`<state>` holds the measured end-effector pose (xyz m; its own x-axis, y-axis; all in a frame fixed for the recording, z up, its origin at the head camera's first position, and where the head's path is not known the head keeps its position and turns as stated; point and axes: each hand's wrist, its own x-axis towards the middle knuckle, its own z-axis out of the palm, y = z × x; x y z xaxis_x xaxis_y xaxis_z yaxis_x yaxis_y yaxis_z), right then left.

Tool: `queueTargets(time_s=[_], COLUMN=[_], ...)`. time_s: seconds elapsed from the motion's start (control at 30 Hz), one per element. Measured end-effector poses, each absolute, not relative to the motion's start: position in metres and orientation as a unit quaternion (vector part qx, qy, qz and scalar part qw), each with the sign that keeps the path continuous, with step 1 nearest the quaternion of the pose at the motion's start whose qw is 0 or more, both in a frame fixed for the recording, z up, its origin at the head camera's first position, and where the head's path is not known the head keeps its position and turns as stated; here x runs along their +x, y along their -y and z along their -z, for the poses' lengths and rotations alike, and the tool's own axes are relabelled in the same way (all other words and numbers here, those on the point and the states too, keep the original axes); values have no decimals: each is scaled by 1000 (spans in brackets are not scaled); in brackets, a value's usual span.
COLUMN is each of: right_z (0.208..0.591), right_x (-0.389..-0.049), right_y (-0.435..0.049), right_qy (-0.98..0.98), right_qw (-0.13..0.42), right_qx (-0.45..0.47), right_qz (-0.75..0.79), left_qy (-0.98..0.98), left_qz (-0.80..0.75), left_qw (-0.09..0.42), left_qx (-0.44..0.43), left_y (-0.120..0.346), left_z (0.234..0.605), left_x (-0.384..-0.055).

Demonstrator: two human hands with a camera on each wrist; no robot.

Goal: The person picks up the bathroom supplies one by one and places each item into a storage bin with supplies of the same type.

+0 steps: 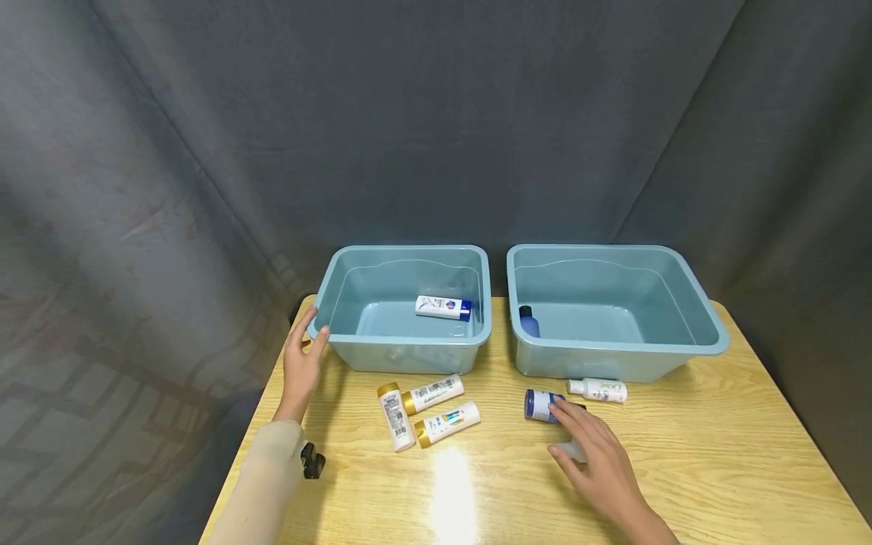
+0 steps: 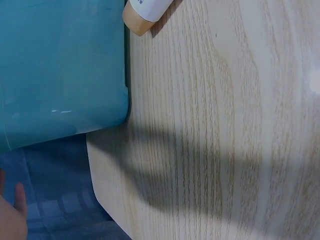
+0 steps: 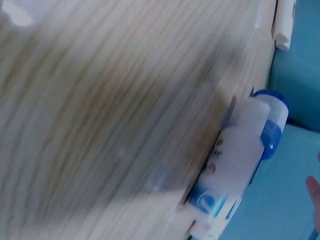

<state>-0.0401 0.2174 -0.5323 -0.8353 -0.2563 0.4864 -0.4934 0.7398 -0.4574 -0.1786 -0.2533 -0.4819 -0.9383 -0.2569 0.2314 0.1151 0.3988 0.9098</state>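
Note:
My left hand [image 1: 301, 376] is at the front left corner of the left blue bin [image 1: 402, 341], fingers spread and fairly straight beside the rim. In that bin lies a white bottle with a blue cap [image 1: 443, 307]. My right hand [image 1: 599, 465] reaches over a blue bottle with a pale label [image 1: 540, 406], its fingertips overlapping the bottle in the head view. Under that hand a whitish bottle [image 1: 574, 452] is mostly hidden; the right wrist view shows a white bottle [image 3: 230, 160] lying beside one with a blue end [image 3: 272, 125].
A second blue bin [image 1: 620, 348] stands on the right with a blue, black-capped bottle [image 1: 528, 324] inside. A small white bottle [image 1: 599, 390] lies before it. Several gold-capped white bottles [image 1: 447, 424] lie before the left bin. A dark curtain [image 1: 436, 136] hangs behind the wooden table [image 1: 368, 492].

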Motion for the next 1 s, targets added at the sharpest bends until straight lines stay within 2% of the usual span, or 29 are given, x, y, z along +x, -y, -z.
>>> queueTargets(time_s=[0.33,0.57,1.0], right_z=[533,534,537], right_x=[-49,-55,-68], right_y=[-194,-179,-156], right_qy=[891,863,851], right_qw=[208,235,215], right_qx=[258,319,355], right_qz=[-311,-313,-321], left_qy=[816,812,818], left_qz=[545,552,537], left_qw=[189,187,201], left_qx=[38,31,43], left_y=[254,255,252], left_z=[484,486,488], left_x=[-180,-179,-180])
